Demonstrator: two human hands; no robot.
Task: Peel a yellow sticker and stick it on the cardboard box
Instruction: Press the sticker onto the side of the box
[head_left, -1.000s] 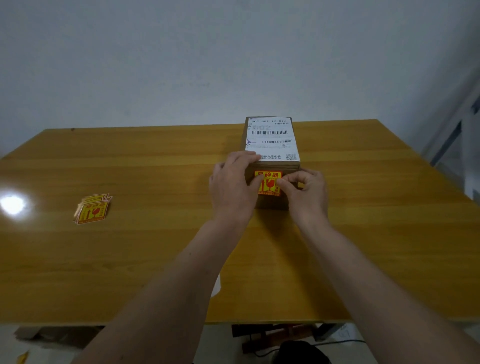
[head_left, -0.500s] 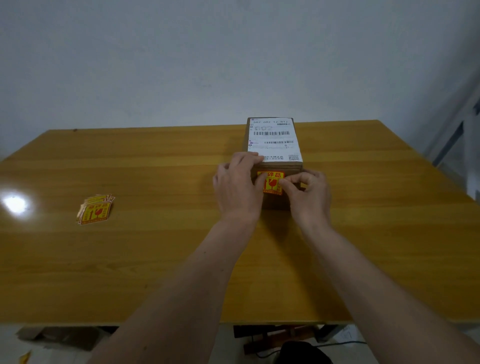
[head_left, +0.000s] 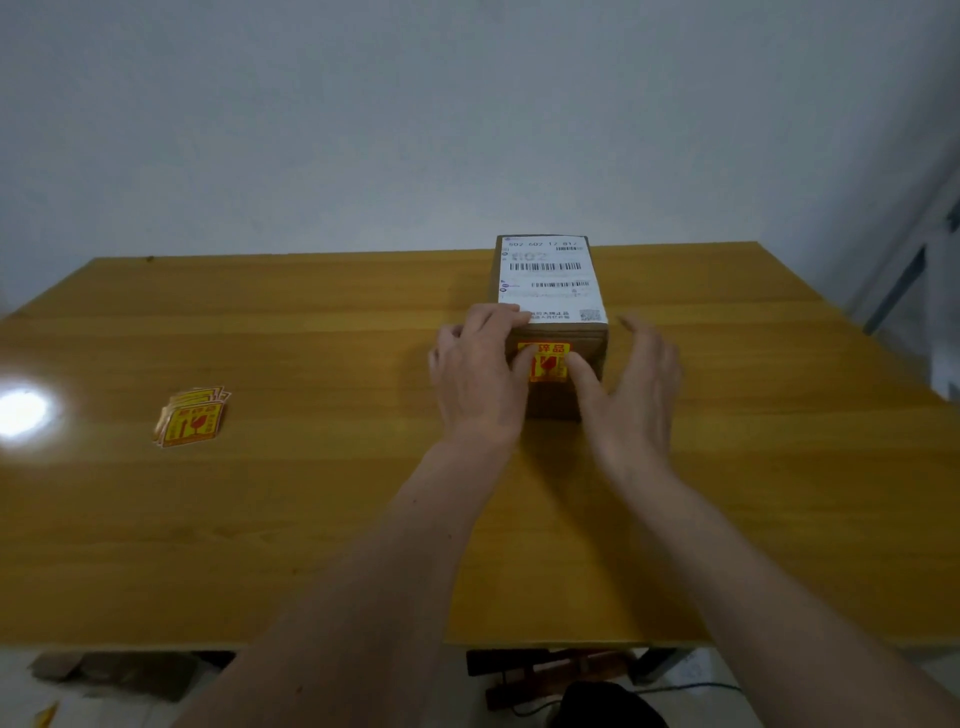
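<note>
A brown cardboard box (head_left: 589, 345) with a white shipping label (head_left: 550, 280) on top stands on the wooden table (head_left: 322, 499). A yellow sticker (head_left: 546, 361) with red print lies on the box's near face. My left hand (head_left: 475, 376) rests against the box's left side, fingers on the top edge, thumb on the sticker's left part. My right hand (head_left: 631, 387) is spread open at the box's right, with its thumb touching the sticker's right edge.
A small fanned stack of yellow stickers (head_left: 191, 415) lies on the table far to the left. A bright light reflection shows at the left edge. Cardboard scraps and dark objects with a cable lie on the floor below the near edge.
My right hand has opened from a pinch at the sticker and its fingers have spread out to the right of the box. The left hand has stayed in place.
</note>
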